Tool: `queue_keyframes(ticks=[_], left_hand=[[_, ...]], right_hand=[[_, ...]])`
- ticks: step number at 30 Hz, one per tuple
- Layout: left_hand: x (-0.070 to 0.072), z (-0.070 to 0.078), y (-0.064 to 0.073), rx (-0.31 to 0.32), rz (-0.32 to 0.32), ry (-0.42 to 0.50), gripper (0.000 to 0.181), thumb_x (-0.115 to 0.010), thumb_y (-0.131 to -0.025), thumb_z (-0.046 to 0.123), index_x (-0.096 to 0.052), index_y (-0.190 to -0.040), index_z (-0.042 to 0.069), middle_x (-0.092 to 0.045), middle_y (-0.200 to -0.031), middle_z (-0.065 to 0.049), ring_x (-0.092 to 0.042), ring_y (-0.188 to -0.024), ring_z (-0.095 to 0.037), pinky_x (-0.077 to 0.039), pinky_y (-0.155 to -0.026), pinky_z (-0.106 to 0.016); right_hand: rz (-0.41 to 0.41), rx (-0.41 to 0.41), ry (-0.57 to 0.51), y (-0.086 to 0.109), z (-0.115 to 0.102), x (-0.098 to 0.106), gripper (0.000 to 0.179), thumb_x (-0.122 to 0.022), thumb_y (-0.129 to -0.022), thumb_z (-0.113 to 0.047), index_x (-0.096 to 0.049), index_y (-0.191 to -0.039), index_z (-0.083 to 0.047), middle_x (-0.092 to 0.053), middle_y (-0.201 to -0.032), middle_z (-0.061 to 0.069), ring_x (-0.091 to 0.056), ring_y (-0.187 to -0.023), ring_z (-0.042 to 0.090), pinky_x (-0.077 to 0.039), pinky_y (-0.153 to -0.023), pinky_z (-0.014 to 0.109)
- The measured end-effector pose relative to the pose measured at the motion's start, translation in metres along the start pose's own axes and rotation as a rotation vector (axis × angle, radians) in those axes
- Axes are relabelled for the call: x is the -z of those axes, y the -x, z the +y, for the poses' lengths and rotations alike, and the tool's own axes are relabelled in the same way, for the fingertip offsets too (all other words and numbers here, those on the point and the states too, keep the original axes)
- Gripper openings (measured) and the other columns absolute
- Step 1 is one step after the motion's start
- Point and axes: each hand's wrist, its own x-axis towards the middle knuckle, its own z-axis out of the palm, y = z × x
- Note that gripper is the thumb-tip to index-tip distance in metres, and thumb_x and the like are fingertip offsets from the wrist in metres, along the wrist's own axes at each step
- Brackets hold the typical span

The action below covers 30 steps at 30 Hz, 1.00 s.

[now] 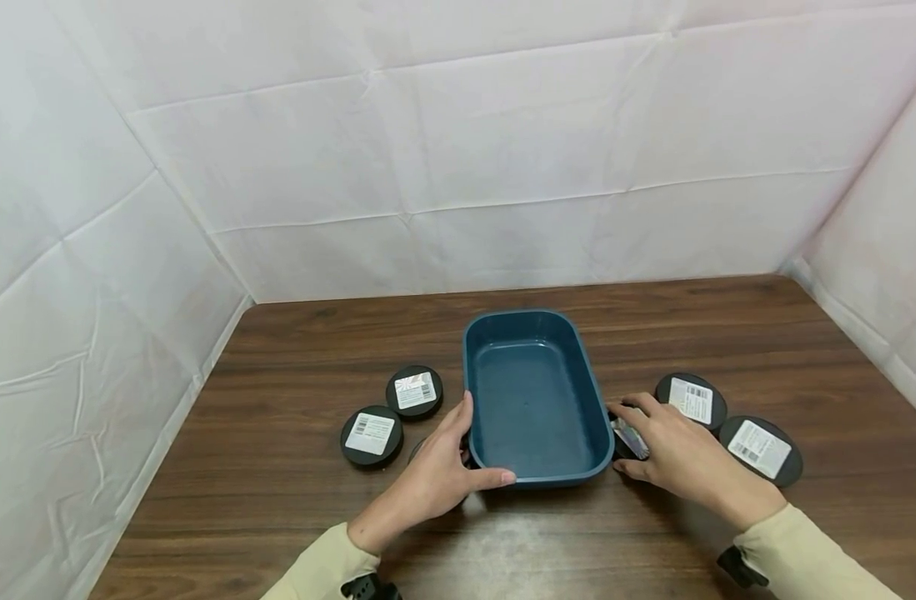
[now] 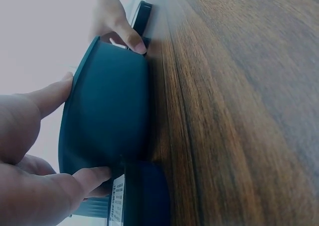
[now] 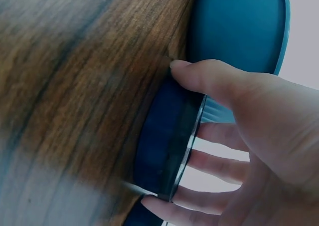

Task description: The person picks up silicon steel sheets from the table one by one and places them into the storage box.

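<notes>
The left hand [image 1: 452, 457] is bent around the near left corner of a dark blue-green, round-cornered plastic bin [image 1: 533, 400], thumb on the near side and fingers on the left side. The right hand [image 1: 678, 454] pinches a flat, round black tub with a shiny top [image 3: 162, 131], thumb on 1 side and fingers on the other.

The bin sits just below the middle of the head view, with nothing inside. The pinched tub is low, right of the middle, just beside the bin.

The bin looks light and a little bendy, and it may slide easily. The rim is a good place to hold, 1 hand on each side. The tub looks hard, so a squeeze should not squash it. Its smooth side might slip, so hold it across its edge. I can't tell how heavy it is.

Below the left hand is a part-hidden black tub [image 2: 144, 196]. Farther left are 2 black tubs with white labels [image 1: 414, 392]. Right of the right hand, 2 more labelled black tubs [image 1: 759, 451] lie close together. Everything is on a brown wood-look tabletop [image 1: 202, 500]. White sheets [image 1: 503, 125] fill the top of the frame.
</notes>
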Motion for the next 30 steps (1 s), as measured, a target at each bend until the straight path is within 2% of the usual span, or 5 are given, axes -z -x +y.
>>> queue_keyframes(ticks=[11,18,24,30], left_hand=[[-0.0010,0.0018,-0.0002,0.008,0.001,0.019,0.111,-0.081,-0.086,0.034,-0.005,-0.161,0.005,-0.009,-0.168,-0.020,-0.037,-0.148,-0.036,-0.050,-0.106,-0.042],[-0.0010,0.0009,0.0000,0.011,-0.001,0.005,0.111,-0.081,-0.086,0.036,-0.005,-0.161,0.006,-0.010,-0.168,-0.019,-0.041,-0.145,-0.036,-0.052,-0.104,-0.040],[-0.0001,0.0003,-0.0008,0.024,-0.007,0.021,0.111,-0.081,-0.086,0.035,-0.004,-0.161,0.007,-0.008,-0.169,-0.018,-0.038,-0.147,-0.035,-0.050,-0.107,-0.040],[-0.0002,0.0000,-0.0004,0.009,-0.010,0.034,0.111,-0.080,-0.086,0.034,-0.004,-0.161,0.005,-0.008,-0.168,-0.020,-0.037,-0.147,-0.036,-0.049,-0.107,-0.042]], right_hand=[[0.000,-0.063,-0.008,-0.0003,-0.0018,0.0003,0.072,-0.088,-0.073,-0.031,-0.062,-0.135,-0.005,-0.060,-0.127,0.019,-0.062,-0.097,0.040,-0.055,-0.072,0.054],[0.010,-0.085,-0.015,0.0002,-0.0015,-0.0005,0.071,-0.086,-0.073,-0.032,-0.063,-0.134,-0.005,-0.061,-0.126,0.018,-0.061,-0.096,0.040,-0.055,-0.070,0.054],[0.028,-0.087,-0.016,-0.0004,-0.0017,-0.0007,0.070,-0.086,-0.072,-0.033,-0.064,-0.133,-0.007,-0.061,-0.125,0.017,-0.061,-0.095,0.039,-0.055,-0.070,0.053],[0.046,-0.089,-0.007,0.0001,-0.0015,0.0006,0.068,-0.086,-0.072,-0.031,-0.065,-0.132,-0.006,-0.061,-0.125,0.019,-0.061,-0.094,0.039,-0.055,-0.070,0.052]])
